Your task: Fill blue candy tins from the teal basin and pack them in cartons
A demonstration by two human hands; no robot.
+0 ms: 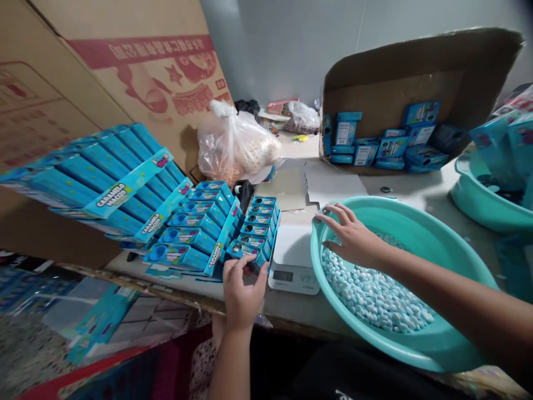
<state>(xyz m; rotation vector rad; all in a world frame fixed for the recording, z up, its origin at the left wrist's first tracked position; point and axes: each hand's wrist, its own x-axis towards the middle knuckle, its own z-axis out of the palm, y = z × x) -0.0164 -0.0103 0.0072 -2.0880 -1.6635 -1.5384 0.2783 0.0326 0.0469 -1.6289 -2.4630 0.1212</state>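
Observation:
My left hand (242, 286) is closed around the front end of the nearest small blue candy box (246, 250), at the near end of a row of similar boxes (257, 229). Its thumb and fingers press on the box's sides; part of the box is hidden. Over the left rim of a turquoise basin (452, 269) reaches my right hand (352, 236), fingers spread and tips at the rim. Small grey spots show at those fingertips; I cannot make out what they are. Pale blue and white candies (375, 294) lie in the basin. Between the hands sits a white kitchen scale (295, 255).
Stacked blue display trays (104, 172) lean at the left by a large carton (125, 83). More blue boxes (191, 228) stand in a tray. Behind are a tied plastic bag (233, 141) and an open carton (387, 78) with blue boxes. Another basin (487, 205) stands right.

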